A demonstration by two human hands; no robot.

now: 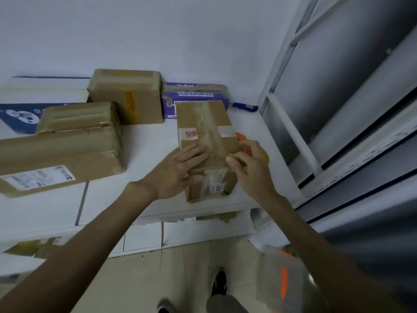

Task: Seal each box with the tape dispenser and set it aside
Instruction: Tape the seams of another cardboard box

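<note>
Stands at a white bench (144, 141) set against a plain white wall (158, 37). Works on a small brown box (203, 123) near the right end of the bench, close to the front edge. Lays the left hand (180, 168) flat on the box top, fingers straight, just beside the strip of tape down the middle. Curls the right hand (250, 168) round the orange tape dispenser (239, 137) at the right edge of the box top. Hands near each other, not touching.

Behind the box, by the wall, a purple box (194, 93) and a blue-handled knife (244, 107). To the left, a big brown box (56, 159), a smaller one (79, 118) just behind it, a tall one (126, 98) further back, and a white and blue box (27, 109). On the right, grey panels in white frames (338, 109). Down below, a pale floor (180, 267) and one dark shoe (220, 283).
</note>
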